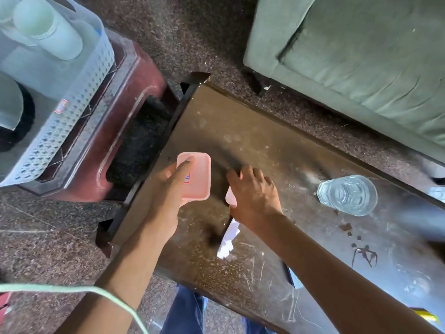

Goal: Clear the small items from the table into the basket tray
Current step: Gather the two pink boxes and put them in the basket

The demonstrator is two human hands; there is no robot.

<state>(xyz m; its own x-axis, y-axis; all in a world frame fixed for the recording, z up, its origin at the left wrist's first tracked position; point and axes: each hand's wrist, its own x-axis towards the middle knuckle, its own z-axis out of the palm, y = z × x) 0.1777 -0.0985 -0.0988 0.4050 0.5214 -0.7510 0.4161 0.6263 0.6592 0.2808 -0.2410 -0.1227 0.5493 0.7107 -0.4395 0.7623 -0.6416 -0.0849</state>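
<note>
Left hand (166,189) held a small pink box (195,177) above the near-left corner of the brown table (265,131), fingers curled over its top with the forefinger laid across the lid, thumb side hidden beneath. A small red-and-blue sticker showed on the box just beside the fingertips. Right hand (255,191) sat just right of the left, palm down on the tabletop, fingers bent and spread over a second pink piece (230,197), only a sliver of which peeked out at the thumb side; whether the fingers actually gripped it could not be told. Directly behind that wrist, toward the body, lay a crumpled scrap of white paper (227,239), partly under the forearm. Off to the right of the right hand, well apart, stood a clear drinking glass (346,195), upright on the table among dark stains and scratches. Far left of the left hand and beyond it, the white perforated basket (65,121) rested on a maroon stool (115,131) beside the table; pale cups (48,27) and a dark item showed inside it, blurred. A green sofa (361,56) stood beyond the table on speckled floor. A pale green cord (72,289) crossed the left forearm near the frame's lower edge.
</note>
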